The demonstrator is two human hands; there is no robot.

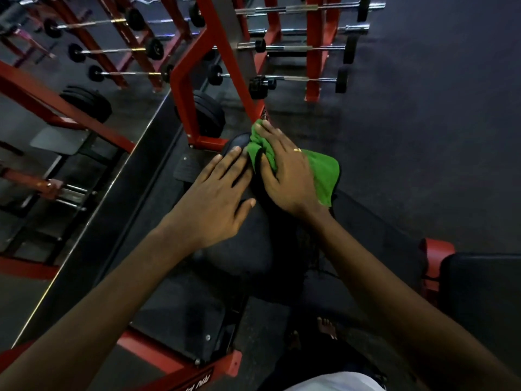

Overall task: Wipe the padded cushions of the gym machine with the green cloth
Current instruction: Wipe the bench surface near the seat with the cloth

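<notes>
A black padded cushion (pixel 236 249) of the red-framed gym machine lies in the middle of the view. My left hand (pixel 217 198) rests flat on its left side, fingers straight and pointing away from me. My right hand (pixel 284 173) presses the green cloth (pixel 324 170) onto the cushion's far right part, fingers spread over the bunched cloth and thumb tucked against it. The cloth sticks out beyond my fingertips and to the right of the hand. A gold ring sits on one right finger.
The machine's red frame (pixel 183 88) rises just beyond the cushion, with black weight plates (pixel 208 114) on it. A red rack of barbells (pixel 313 49) stands behind. A mirror wall (pixel 56 136) runs along the left. Dark rubber floor (pixel 423 122) spreads to the right. A second black pad (pixel 479 292) sits at right.
</notes>
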